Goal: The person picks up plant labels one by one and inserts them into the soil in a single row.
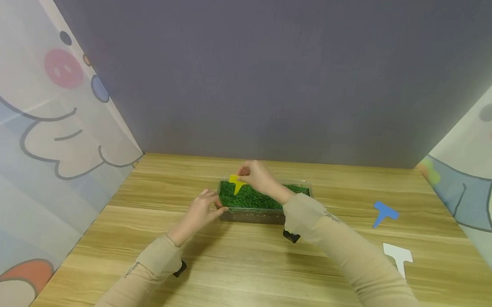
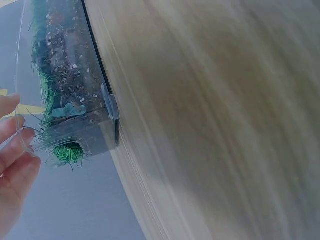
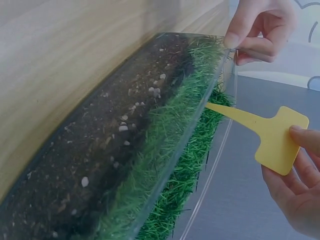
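A clear plastic box [image 1: 263,215] holding soil and green grass [image 1: 251,199] stands in the middle of the wooden table. My right hand [image 1: 256,175] pinches a yellow T-shaped plant tag [image 1: 236,183] by its wide end, its point just above the grass at the box's left part. In the right wrist view the yellow tag [image 3: 270,137] points its tip at the grass [image 3: 175,155]. My left hand [image 1: 206,207] holds the box's left end, fingers on the rim. The left wrist view shows fingertips [image 2: 14,145] against the clear box wall [image 2: 80,132].
A blue T-shaped tag [image 1: 384,213] and a white one [image 1: 398,257] lie on the table [image 1: 263,269] at the right. Printed fabric panels close the left and right sides, with a grey wall behind.
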Tool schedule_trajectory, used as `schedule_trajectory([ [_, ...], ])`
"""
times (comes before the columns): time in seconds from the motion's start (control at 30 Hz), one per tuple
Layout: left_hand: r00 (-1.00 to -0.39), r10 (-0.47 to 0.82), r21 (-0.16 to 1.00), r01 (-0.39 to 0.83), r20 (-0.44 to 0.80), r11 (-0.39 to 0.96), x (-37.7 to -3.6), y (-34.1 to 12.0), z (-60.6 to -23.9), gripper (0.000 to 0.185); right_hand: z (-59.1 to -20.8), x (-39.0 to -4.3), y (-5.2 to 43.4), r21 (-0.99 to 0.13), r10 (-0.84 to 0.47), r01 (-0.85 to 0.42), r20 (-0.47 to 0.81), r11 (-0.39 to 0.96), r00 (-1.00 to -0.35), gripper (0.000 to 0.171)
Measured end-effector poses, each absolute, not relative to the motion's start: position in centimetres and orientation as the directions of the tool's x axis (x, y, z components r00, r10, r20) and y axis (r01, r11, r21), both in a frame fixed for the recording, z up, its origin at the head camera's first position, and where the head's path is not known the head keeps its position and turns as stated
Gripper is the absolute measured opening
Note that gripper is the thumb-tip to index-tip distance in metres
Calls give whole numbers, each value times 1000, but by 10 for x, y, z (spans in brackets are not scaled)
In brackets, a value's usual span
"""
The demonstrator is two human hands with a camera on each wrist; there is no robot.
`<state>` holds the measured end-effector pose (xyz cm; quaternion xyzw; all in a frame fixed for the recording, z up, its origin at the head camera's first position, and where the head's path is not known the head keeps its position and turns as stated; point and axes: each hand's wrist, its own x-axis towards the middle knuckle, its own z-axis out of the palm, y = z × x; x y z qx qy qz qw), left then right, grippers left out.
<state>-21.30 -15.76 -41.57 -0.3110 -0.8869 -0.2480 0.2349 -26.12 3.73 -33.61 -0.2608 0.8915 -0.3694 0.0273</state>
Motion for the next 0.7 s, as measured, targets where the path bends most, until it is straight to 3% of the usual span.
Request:
schedule_trajectory([
  [0.7,-693,428,311,674,580,671,-213,-159,-415,22,-346,-263,26,-664,-507,-470,157,581,-848,6],
])
